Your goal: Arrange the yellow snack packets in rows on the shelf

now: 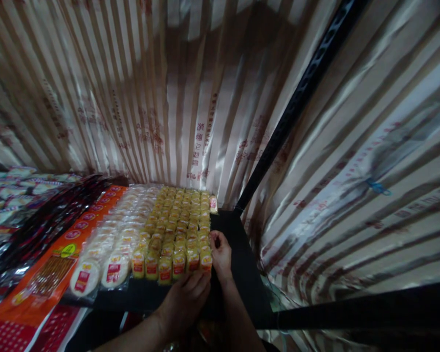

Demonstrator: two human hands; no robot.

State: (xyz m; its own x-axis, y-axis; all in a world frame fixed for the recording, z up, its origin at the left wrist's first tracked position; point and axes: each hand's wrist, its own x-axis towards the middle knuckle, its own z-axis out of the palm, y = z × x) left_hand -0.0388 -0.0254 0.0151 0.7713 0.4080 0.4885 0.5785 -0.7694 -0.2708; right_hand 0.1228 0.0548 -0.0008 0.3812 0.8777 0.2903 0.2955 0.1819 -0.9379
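Rows of small yellow snack packets, with red and yellow labels on their front ends, lie close together on a black shelf. My left hand is at the front edge of the right-hand rows. Its bent fingers lie together against the nearest packets, and the fingertips are partly hidden. Beside the rightmost row is my right hand, thumb and fingers curled closed against the packets' side. Whatever may be between the fingers of either hand is too dim to make out.
Round white packaged crackers lie left of the yellow packets. Farther left are an orange snack bag and dark shiny packets. A black metal post rises at the shelf's back right corner, before a striped printed sheet.
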